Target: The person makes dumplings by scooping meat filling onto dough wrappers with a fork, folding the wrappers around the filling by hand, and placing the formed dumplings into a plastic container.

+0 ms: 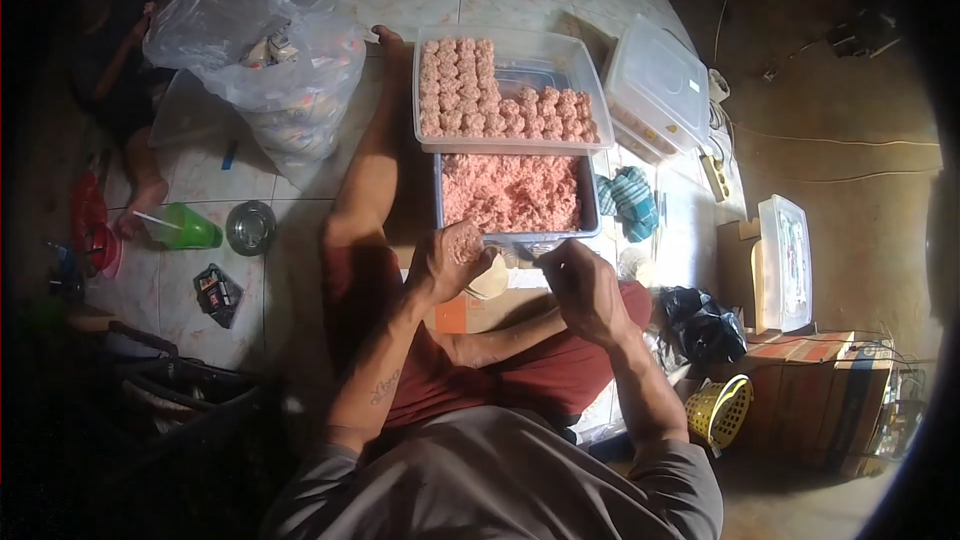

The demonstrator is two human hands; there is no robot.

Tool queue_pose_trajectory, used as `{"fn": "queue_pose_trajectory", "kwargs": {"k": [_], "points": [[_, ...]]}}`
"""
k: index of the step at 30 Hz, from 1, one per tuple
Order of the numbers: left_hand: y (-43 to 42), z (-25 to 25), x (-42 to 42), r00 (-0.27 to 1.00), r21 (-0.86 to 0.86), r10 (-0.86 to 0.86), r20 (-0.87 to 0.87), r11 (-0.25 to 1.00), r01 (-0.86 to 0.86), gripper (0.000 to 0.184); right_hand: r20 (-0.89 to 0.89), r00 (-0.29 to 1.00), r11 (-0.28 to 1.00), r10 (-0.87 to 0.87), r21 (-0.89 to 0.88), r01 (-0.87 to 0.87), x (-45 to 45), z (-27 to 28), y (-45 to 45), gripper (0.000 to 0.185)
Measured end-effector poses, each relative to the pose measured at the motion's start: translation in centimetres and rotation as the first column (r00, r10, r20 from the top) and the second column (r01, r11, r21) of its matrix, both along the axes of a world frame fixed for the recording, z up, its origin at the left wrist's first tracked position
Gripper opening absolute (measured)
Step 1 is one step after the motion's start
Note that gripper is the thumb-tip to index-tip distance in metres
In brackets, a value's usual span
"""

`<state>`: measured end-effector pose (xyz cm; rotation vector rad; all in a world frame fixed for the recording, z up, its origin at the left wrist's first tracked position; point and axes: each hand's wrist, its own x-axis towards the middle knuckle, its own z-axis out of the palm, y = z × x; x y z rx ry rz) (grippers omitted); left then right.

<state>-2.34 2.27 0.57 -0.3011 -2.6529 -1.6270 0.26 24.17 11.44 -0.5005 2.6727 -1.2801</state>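
My left hand [450, 265] is cupping a lump of meat [463, 240]; my right hand [582, 285] is pinching a thin dark tool [525, 253], its kind unclear. The tub [590, 208] of minced meat [510, 195] is lying just ahead, its near edge running crosswise, my left hand sitting nearer. Beyond, a tray [515, 147] is holding meatballs [458, 90].

The left hand [440, 265] curls into a loose fist just left of the frame's centre, its thumb pointing right. Slightly lower and to the right, the right hand [580, 290] bends its fingers into a pinch. The 2 hands are near each other but apart. The left forearm [377, 365], bearing a dark tattoo [385, 388], slants up from the lower left; the right forearm [648, 385] leans inward from the lower right.
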Motion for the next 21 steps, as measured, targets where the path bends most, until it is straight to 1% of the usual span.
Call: {"fn": "queue_pose_trajectory", "kwargs": {"k": [1, 2, 3, 4, 5, 6, 8, 9, 10, 11, 12, 13, 14, 15, 16, 17, 18, 19, 20, 21], "points": [[0.1, 0.7, 0.0, 1.000, -0.046, -0.008, 0.020, 0.999, 0.009, 0.026, 0.073, 0.988, 0.988, -0.139, -0.057, 0.143, 0.3, 0.2, -0.3, 0.008], [0.3, 0.9, 0.0, 0.999, -0.090, -0.019, 0.041, 0.996, 0.022, 0.022, 0.074, 0.987, 0.987, -0.144, -0.058, 0.148, 0.4, -0.6, -0.6, 0.008], [0.6, 0.6, 0.1, 0.999, -0.091, -0.026, 0.043, 0.995, 0.029, 0.022, 0.009, 0.998, 0.997, -0.069, -0.031, 0.069, 0.4, -1.8, -1.0, 0.007], [0.8, 0.2, 0.1, 0.997, 0.107, -0.074, 0.002, 0.992, 0.074, 0.025, -0.055, 0.998, 1.000, 0.007, 0.000, -0.007, 0.5, -2.5, -1.1, 0.007], [0.7, 0.1, -0.3, 0.993, 0.297, -0.108, -0.054, 0.948, 0.119, 0.028, -0.102, 0.995, 1.000, -0.004, -0.012, 0.003, 0.8, -2.6, -0.9, 0.006], [0.4, 0.4, -0.6, 0.993, 0.294, -0.099, -0.064, 0.949, 0.113, 0.028, -0.112, 0.994, 1.000, 0.005, -0.013, -0.006, 1.0, -2.1, -1.0, 0.006], [-0.8, 0.7, 0.0, 0.965, 0.439, -0.194, -0.176, 0.862, 0.253, 0.032, -0.109, 0.966, 0.970, -0.233, -0.096, 0.223, 2.1, -1.0, -1.4, 0.005], [-1.4, -0.6, -0.3, 0.943, 0.325, -0.299, 0.148, 0.915, 0.240, 0.034, -0.020, 0.971, 0.966, -0.237, -0.107, 0.234, 2.2, -1.2, -1.8, 0.004], [-0.9, -3.1, -0.5, 0.941, 0.327, -0.305, 0.149, 0.913, 0.244, 0.034, -0.140, 0.985, 0.995, -0.097, -0.018, 0.095, 1.7, -2.9, -1.7, 0.004], [-0.3, -6.0, -0.8, 0.974, 0.146, -0.153, -0.168, 0.973, 0.178, 0.034, -0.190, 0.979, 0.997, -0.075, -0.020, 0.073, 2.0, -3.5, -1.7, 0.004], [-0.1, -7.3, -1.6, 0.865, -0.004, -0.038, -0.500, 0.999, 0.042, 0.033, -0.253, 0.966, 0.999, -0.049, -0.022, 0.045, 1.7, -3.6, -1.8, 0.004], [-0.5, -2.4, -0.7, 0.986, 0.029, -0.103, -0.132, 0.994, 0.107, 0.036, -0.271, 0.962, 0.999, -0.042, -0.020, 0.038, 1.0, -3.2, -2.0, 0.004], [-0.6, -0.2, -0.5, 0.986, 0.031, -0.102, -0.131, 0.994, 0.107, 0.036, -0.225, 0.968, 0.993, -0.114, -0.046, 0.106, 1.3, -2.7, -2.1, 0.004], [-0.7, 1.3, -0.4, 0.986, 0.106, -0.158, 0.046, 0.983, 0.152, 0.038, -0.172, 0.967, 0.981, -0.190, -0.070, 0.180, 1.7, -2.3, -2.2, 0.005], [-0.7, 2.0, -0.4, 0.951, 0.187, -0.221, 0.214, 0.965, 0.182, 0.039, -0.169, 0.966, 0.980, -0.195, -0.068, 0.186, 1.9, -1.9, -2.2, 0.005], [-1.0, 2.2, -0.2, 0.931, 0.381, -0.307, 0.196, 0.899, 0.216, 0.040, -0.113, 0.970, 0.975, -0.214, -0.085, 0.206, 1.8, -1.3, -2.2, 0.005], [-0.8, 1.4, -0.5, 0.933, 0.379, -0.308, 0.187, 0.899, 0.221, 0.040, -0.065, 0.971, 0.970, -0.229, -0.105, 0.221, 1.3, -1.0, -2.2, 0.006], [-0.6, 0.2, -0.9, 0.942, 0.541, -0.330, 0.056, 0.804, 0.249, 0.038, -0.076, 0.968, 0.961, -0.239, -0.162, 0.224, 1.2, -1.5, -2.0, 0.008], [-0.5, -1.1, -1.0, 0.942, 0.678, -0.328, -0.070, 0.677, 0.286, 0.036, -0.075, 0.967, 0.959, -0.244, -0.164, 0.229, 1.1, -1.7, -1.9, 0.008], [-0.8, -0.1, -0.9, 0.908, 0.673, -0.416, 0.041, 0.683, 0.282, 0.034, -0.058, 0.988, 0.982, -0.147, -0.127, 0.138, 1.0, -1.6, -2.2, 0.006]]}}
